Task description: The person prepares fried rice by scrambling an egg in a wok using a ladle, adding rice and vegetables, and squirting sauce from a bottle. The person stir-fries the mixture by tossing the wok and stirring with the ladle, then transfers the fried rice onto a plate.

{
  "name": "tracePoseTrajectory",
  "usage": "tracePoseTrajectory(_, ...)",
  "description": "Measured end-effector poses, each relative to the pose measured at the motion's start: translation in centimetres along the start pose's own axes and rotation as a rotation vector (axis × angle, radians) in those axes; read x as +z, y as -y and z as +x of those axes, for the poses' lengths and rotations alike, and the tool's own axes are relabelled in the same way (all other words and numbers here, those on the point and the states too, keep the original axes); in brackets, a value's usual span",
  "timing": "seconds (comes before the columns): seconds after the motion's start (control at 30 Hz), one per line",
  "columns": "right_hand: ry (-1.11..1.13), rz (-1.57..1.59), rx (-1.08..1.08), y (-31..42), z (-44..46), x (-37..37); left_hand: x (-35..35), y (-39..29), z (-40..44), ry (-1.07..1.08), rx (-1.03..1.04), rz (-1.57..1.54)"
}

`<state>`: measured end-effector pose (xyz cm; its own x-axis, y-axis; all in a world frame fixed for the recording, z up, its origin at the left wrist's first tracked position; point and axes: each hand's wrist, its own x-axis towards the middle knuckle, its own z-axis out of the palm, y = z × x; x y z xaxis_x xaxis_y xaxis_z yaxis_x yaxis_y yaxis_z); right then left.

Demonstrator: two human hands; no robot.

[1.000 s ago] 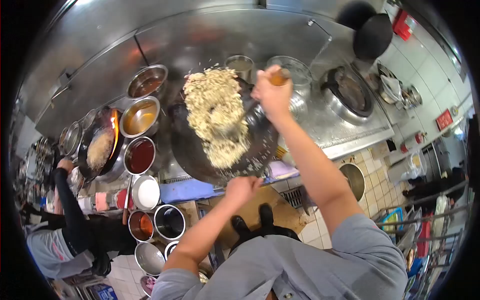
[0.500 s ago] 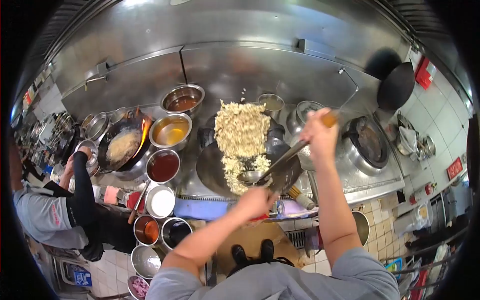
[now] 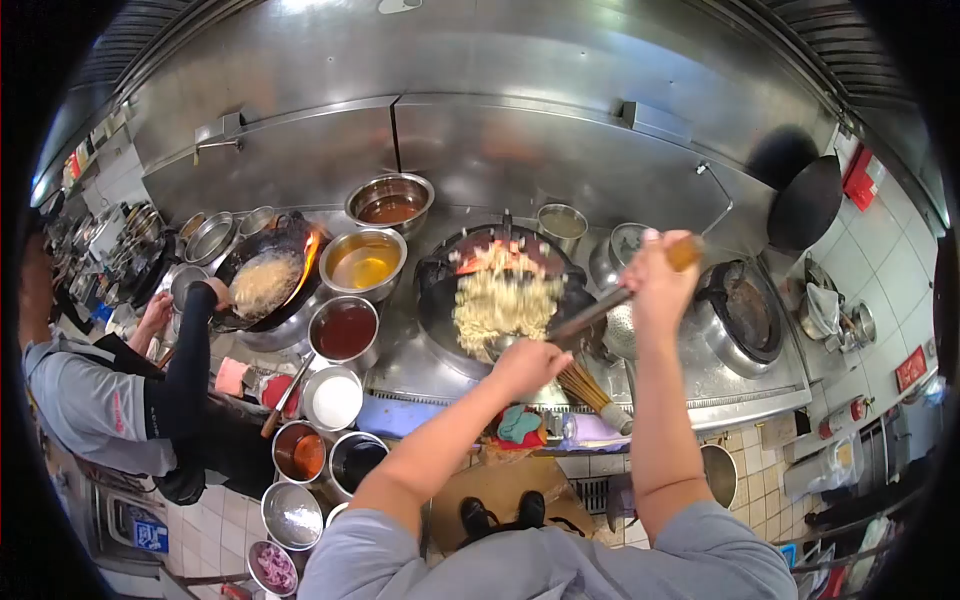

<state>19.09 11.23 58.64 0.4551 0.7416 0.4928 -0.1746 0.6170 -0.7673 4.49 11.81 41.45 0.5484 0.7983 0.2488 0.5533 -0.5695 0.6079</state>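
My right hand (image 3: 662, 285) is closed around the shaft of a long ladle (image 3: 592, 312), just below its wooden end. The ladle slants down left toward the wok; its bowl is mostly hidden behind my left hand. Closed at the wok's near side, my left hand (image 3: 532, 367) covers the spot where it grips. The dark wok (image 3: 450, 345) is tilted over the burner (image 3: 430, 270). Pale yellow fried rice (image 3: 508, 305) is blurred by motion, with loose grains in the air above it. An orange glow shows behind the rice.
Left of the wok stand metal bowls of amber liquid (image 3: 362, 262), dark red sauce (image 3: 343, 330) and white powder (image 3: 333, 398). A co-worker (image 3: 100, 400) works at another wok (image 3: 265, 280) with flame at its rim. A bamboo brush (image 3: 595, 395) and folded cloths (image 3: 518, 425) lie on the front edge.
The rice has dropped from a tall airborne sheet to a lower mass in the wok. The burner glow now shows. The camera view has shifted slightly.
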Motion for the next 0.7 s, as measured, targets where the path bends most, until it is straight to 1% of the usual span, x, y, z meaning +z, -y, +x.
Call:
tracePoseTrajectory(0.03, -0.118, -0.124, 0.064, -2.4, -0.3, 1.0, 1.5, 2.0, 1.4, -0.078, 0.029, 0.022)
tracePoseTrajectory(0.07, -0.09, -0.087, 0.015, -7.2, -0.7, 0.3, 4.7, 3.8, 0.7, -0.116, -0.012, 0.086)
tracePoseTrajectory(0.1, -0.056, -0.053, -0.03, -10.7, -1.3, -0.8, 7.4, 4.8, -0.7, -0.092, -0.076, 0.085)
tracePoseTrajectory(0.17, -0.045, -0.017, -0.053, -10.8, -1.7, -2.1, 12.4, 6.6, -4.3, -0.085, -0.093, 0.097)
tracePoseTrajectory(0.2, -0.055, 0.016, -0.062, -10.8, -2.1, -3.2, 11.6, 4.7, -6.3, 0.06, -0.126, 0.093)
tracePoseTrajectory(0.23, -0.034, 0.025, 0.05, -8.4, -2.1, -3.4, 9.2, 1.9, -7.7, 0.184, -0.174, -0.003)
tracePoseTrajectory(0.27, 0.047, 0.099, 0.194, -6.8, -1.5, -4.6, 6.8, -0.5, -8.1, 0.199, -0.149, 0.021)
tracePoseTrajectory(0.3, 0.056, 0.0, 0.213, -2.8, -1.5, -3.5, 4.2, -2.3, -7.2, 0.203, -0.126, 0.047)
tracePoseTrajectory(0.33, 0.019, -0.057, 0.135, -0.5, -1.1, -3.0, 0.7, -3.8, -5.3, 0.199, -0.123, 0.005)
tracePoseTrajectory(0.37, 0.04, 0.02, 0.062, 0.9, -1.0, -2.5, -2.1, -4.3, -3.2, 0.205, -0.123, -0.042)
tracePoseTrajectory(0.43, -0.072, -0.098, 0.039, -1.0, -0.8, -0.7, -2.5, -2.2, 0.6, 0.093, -0.037, -0.023)
tracePoseTrajectory(0.47, -0.068, -0.142, -0.006, -4.5, -0.6, -0.2, -0.2, 0.0, 0.7, 0.086, -0.05, -0.034)
tracePoseTrajectory(0.5, -0.063, -0.187, -0.054, -9.0, -0.8, -0.8, 3.3, 2.8, 0.7, 0.007, -0.072, 0.014)
tracePoseTrajectory(0.53, 0.003, -0.124, -0.1, -11.9, -1.6, -2.1, 6.4, 4.7, 0.4, -0.071, -0.096, 0.06)
tracePoseTrajectory(0.6, -0.069, -0.533, -0.1, -11.8, -4.8, -4.3, 10.3, 6.5, -2.3, -0.086, -0.083, 0.074)
tracePoseTrajectory(0.63, 0.003, -0.539, 0.094, -10.8, -7.3, -6.6, 9.7, 5.1, -3.9, 0.033, -0.109, 0.078)
tracePoseTrajectory(0.67, 0.077, -0.54, 0.286, -9.7, -9.5, -8.7, 8.1, 3.7, -4.8, 0.016, -0.061, 0.071)
tracePoseTrajectory(0.7, 0.031, -0.319, 0.565, -7.5, -11.3, -8.9, 7.0, 2.9, -5.3, 0.001, -0.016, 0.066)
